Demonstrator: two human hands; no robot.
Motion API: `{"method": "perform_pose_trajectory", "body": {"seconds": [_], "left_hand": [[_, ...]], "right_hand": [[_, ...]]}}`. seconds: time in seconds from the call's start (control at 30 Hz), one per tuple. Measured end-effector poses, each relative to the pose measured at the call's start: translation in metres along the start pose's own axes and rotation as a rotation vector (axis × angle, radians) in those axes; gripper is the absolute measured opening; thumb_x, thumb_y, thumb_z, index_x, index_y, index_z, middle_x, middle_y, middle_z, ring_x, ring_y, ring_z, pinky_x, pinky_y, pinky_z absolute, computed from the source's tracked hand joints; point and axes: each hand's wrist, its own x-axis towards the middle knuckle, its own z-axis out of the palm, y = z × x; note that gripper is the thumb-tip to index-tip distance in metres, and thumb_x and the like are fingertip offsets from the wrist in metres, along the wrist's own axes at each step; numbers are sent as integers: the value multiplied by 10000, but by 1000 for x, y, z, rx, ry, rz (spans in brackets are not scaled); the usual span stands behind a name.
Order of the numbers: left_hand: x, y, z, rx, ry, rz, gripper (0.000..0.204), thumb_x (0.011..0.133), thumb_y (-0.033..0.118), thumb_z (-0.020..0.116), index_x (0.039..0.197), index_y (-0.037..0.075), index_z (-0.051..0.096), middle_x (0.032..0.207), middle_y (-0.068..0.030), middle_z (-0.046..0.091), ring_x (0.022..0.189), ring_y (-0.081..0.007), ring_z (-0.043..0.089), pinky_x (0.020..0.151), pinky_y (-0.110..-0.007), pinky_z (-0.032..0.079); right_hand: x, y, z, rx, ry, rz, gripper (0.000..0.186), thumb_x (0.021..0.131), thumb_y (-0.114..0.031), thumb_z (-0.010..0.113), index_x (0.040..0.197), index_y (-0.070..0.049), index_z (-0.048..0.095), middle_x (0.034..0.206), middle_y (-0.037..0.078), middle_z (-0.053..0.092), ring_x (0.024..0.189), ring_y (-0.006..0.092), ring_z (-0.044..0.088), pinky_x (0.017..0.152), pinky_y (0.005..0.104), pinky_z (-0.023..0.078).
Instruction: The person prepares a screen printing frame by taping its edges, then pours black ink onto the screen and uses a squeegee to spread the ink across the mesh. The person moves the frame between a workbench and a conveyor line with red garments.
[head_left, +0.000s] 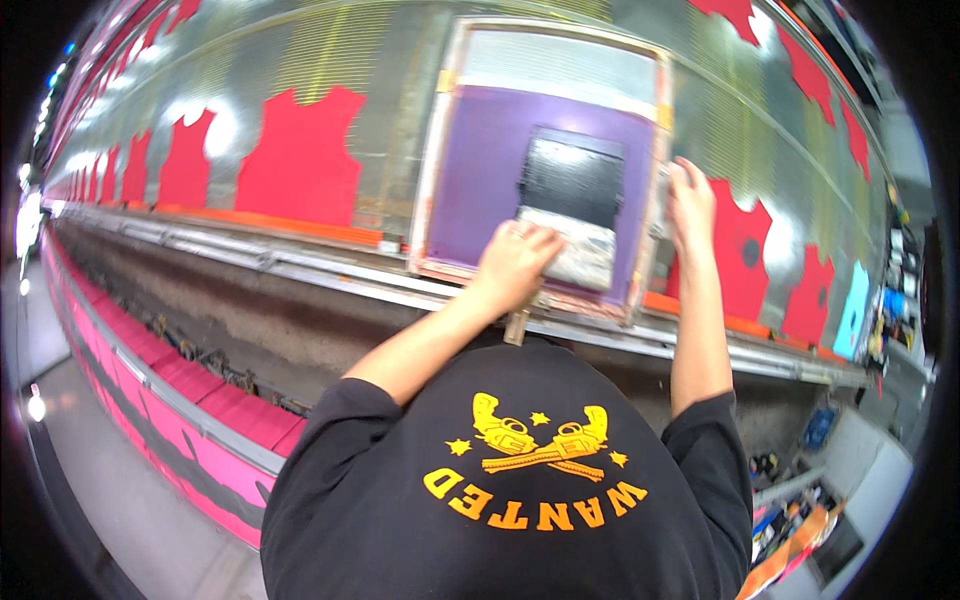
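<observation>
A screen-printing frame (434, 170) with a purple mesh (480, 180) lies over the long table in front of me. Glossy black ink (575, 180) covers a block-shaped area of the mesh. Just on the near side of it is a pale, ink-stained squeegee (585, 258). My left hand (515, 265) is closed over the squeegee's left part, fingers bent and partly hidden. At the frame's right side my right hand (690, 205) is closed on the edge, with the thumb side hidden.
Red cut shirt pieces (300, 160) lie in rows along the table; one red piece (738, 245) to the right bears a dark round mark. A metal rail (300, 265) runs along the near edge. Pink fabric (200, 380) hangs at lower left. Clutter (800, 510) stands at lower right.
</observation>
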Motion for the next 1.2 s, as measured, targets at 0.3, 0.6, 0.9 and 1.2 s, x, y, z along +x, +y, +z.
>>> {"method": "perform_pose_trajectory", "body": {"seconds": [0.3, 0.6, 0.9, 1.2], "left_hand": [[-6, -43, -44, -38, 68, -47, 639, 646, 37, 790, 1272, 126, 693, 1288, -56, 676, 1238, -278, 602, 1047, -455, 432], [16, -25, -92, 17, -58, -136, 541, 697, 36, 790, 1228, 101, 715, 1286, -88, 685, 1219, -314, 605, 1061, -484, 437], [70, -40, -128, 44, -263, 24, 401, 716, 72, 752, 1117, 68, 764, 1032, -91, 755, 984, -293, 688, 1002, -437, 454], [197, -101, -117, 172, -309, -7, 244, 834, 209, 753, 1070, 161, 787, 979, -92, 766, 965, -317, 723, 872, -471, 530]], "right_hand": [[-13, -21, 65, 131, 91, -156, 398, 1024, -194, 676, 1337, 48, 634, 1200, 78, 690, 1025, 117, 614, 901, 280, 499], [-25, -11, 84, 177, 192, -211, 335, 1013, -169, 653, 1286, 24, 665, 1175, 133, 719, 1088, 196, 659, 969, 339, 512], [-28, -17, 78, -101, 230, -78, 423, 956, -219, 697, 1348, -72, 635, 1043, 137, 734, 928, 219, 679, 865, 372, 534], [-21, -3, 77, -27, 210, 22, 469, 945, -267, 726, 1360, -70, 628, 1108, 170, 733, 1031, 261, 697, 940, 392, 525]]}}
